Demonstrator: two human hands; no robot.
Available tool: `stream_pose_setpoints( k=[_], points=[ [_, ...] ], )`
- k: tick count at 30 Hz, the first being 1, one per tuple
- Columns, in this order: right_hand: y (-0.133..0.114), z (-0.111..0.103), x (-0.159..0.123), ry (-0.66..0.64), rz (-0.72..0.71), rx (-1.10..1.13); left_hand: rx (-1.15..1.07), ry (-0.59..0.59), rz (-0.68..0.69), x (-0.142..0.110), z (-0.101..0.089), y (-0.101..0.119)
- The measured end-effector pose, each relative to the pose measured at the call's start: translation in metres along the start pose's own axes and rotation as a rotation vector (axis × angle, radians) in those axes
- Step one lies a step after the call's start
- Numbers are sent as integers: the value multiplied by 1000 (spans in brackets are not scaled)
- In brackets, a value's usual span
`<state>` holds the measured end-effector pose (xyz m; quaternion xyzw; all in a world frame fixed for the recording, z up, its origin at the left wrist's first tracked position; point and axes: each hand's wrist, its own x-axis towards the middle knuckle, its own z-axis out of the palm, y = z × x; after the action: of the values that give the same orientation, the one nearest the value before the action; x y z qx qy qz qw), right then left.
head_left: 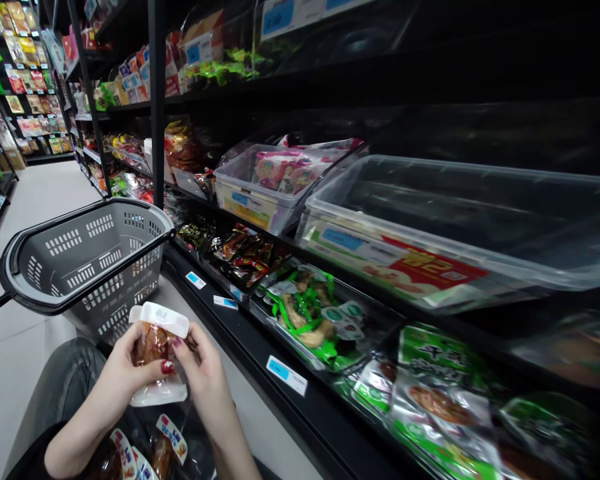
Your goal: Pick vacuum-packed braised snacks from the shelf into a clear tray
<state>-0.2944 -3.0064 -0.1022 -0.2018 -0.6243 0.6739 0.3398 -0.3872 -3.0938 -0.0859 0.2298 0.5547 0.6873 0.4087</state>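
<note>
Dark shop shelves (325,415) stretch back beside a pale floor (50,200); a grey basket (83,315) stands just ahead of the person, and a clear tub (360,243) sits on a shelf to the right. Left hand (125,363) and right hand (205,367) together grip one small packet (154,339) at its sides, thumbs (153,372) across the front, near the basket. Handling it well probably means light, even pressure, tilting away glare and shifting the thumbs to uncover its middle. Goods at far right blur into shadow. Other packets (164,455) below the hands are cut off; print on the held packet is unreadable, and fingers behind it are hidden.
</note>
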Motion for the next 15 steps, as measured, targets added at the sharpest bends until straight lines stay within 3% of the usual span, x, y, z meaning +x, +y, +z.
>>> stream_pose_setpoints(
  k=[4, 6, 9, 12, 15],
  points=[
    [-6, -8, -6, -22, -84, -55, 55, -10, 83, -5, 0, 2],
    [-4, -7, -11, 120, -124, -172, 190, 49, 136, -8, 0, 3],
    [-1, 2, -22, 267, -151, -339, 524, 218, 340, -13, 0, 0],
    [0, 13, -30, 174, -89, -362, 662, 332, 550, -18, 1, -7],
    [-1, 17, -29, 122, -33, -239, 687, 225, 657, -23, 1, -11]
  ],
)
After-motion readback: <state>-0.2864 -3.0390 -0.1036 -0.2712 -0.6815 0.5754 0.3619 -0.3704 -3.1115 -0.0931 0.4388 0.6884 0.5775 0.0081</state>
